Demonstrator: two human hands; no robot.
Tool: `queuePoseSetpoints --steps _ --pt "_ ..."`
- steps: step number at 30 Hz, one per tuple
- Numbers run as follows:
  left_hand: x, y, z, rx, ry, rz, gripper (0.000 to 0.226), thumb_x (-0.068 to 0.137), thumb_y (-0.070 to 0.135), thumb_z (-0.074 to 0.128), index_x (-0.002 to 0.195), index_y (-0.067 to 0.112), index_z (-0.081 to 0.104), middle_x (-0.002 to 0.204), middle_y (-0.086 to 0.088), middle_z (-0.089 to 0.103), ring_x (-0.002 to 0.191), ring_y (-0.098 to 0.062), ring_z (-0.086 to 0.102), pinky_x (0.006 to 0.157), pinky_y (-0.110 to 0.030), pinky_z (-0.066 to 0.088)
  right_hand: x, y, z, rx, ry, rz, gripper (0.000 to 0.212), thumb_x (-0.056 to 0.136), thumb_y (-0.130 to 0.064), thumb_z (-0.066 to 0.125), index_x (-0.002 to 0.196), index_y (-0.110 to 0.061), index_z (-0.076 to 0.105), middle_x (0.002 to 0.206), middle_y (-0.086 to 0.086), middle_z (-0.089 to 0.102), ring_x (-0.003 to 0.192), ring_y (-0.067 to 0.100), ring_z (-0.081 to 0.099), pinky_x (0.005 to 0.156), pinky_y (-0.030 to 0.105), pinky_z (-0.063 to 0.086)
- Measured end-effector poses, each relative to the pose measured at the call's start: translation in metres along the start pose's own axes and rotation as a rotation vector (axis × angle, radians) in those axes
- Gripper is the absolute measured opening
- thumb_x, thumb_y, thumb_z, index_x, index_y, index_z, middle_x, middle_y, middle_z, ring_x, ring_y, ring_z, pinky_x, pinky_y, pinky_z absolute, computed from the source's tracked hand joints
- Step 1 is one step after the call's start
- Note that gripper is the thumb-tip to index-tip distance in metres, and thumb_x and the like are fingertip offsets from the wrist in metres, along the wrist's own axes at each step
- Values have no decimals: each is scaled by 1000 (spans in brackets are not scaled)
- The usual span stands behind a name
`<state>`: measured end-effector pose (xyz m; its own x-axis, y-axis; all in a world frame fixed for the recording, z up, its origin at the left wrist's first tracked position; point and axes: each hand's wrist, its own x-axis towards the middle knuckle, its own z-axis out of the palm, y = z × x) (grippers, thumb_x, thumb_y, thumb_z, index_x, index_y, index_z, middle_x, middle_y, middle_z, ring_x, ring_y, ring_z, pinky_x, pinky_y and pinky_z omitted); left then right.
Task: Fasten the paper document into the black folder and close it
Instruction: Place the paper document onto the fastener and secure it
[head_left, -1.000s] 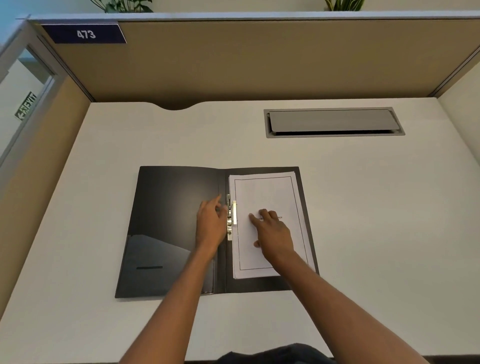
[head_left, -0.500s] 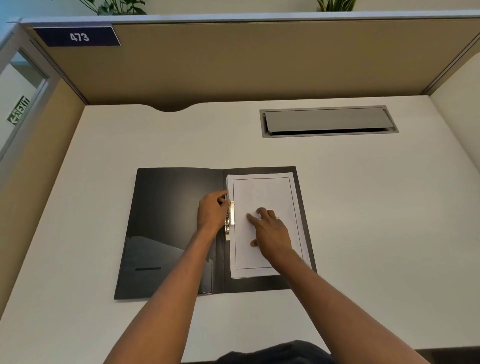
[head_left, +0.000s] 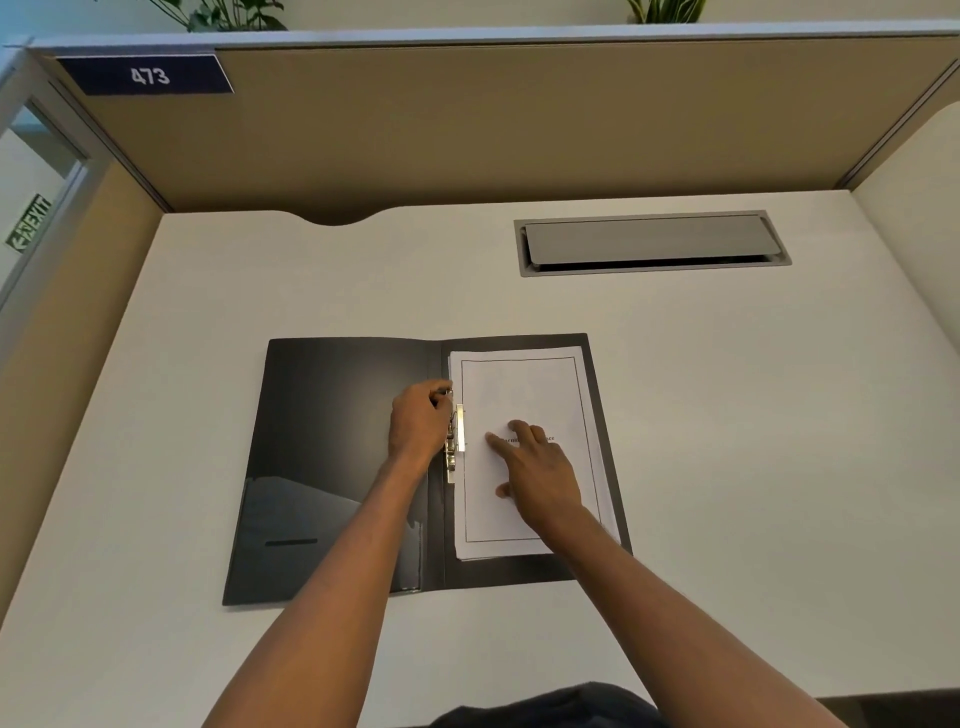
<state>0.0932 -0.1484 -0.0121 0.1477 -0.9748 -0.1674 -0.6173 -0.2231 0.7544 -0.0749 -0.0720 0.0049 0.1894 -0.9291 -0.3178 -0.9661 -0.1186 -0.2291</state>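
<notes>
The black folder (head_left: 332, 441) lies open and flat on the white desk. A white paper document (head_left: 524, 384) with a thin black border rests on the folder's right half. A metal clamp (head_left: 456, 441) runs along the paper's left edge beside the spine. My left hand (head_left: 418, 423) curls over the clamp's upper end, fingertips pinching its lever. My right hand (head_left: 540, 467) lies flat on the middle of the paper with fingers spread, pressing it down.
The white desk (head_left: 753, 441) is boxed in by tan partition walls on three sides. A grey cable hatch (head_left: 652, 241) is set into the desk at the back right. The folder's left half carries a pocket (head_left: 322, 535) near me.
My left hand has slid up along the clamp and its fingers have curled onto the upper end. My right hand has stayed pressed on the paper.
</notes>
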Motion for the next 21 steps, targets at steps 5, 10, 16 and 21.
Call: queuePoseSetpoints --steps 5,10,16,21 --pt "19 17 -1 37 18 75 22 102 16 51 113 11 70 116 -9 64 106 -21 60 83 -27 46 -25 23 -16 256 180 199 71 94 -40 68 155 -23 36 160 5 34 144 27 39 115 42 42" --pt "54 37 -1 49 -77 49 45 107 28 51 149 15 51 143 -12 48 130 -24 53 98 -22 38 -36 70 -20 425 192 523 58 95 -28 67 144 -7 44 139 14 47 132 32 45 102 45 49" --pt "78 34 2 145 -122 111 27 100 17 64 123 8 74 129 -14 65 119 -27 63 102 -37 53 -27 79 -14 528 180 520 53 94 -18 69 142 -8 48 130 10 49 123 30 53 102 45 50" --pt "75 28 -1 132 -64 136 19 94 2 65 107 2 79 111 -12 76 101 -23 69 87 -27 52 -25 81 -8 580 237 503 49 94 -6 66 141 -9 50 126 10 53 119 30 55 102 44 49"
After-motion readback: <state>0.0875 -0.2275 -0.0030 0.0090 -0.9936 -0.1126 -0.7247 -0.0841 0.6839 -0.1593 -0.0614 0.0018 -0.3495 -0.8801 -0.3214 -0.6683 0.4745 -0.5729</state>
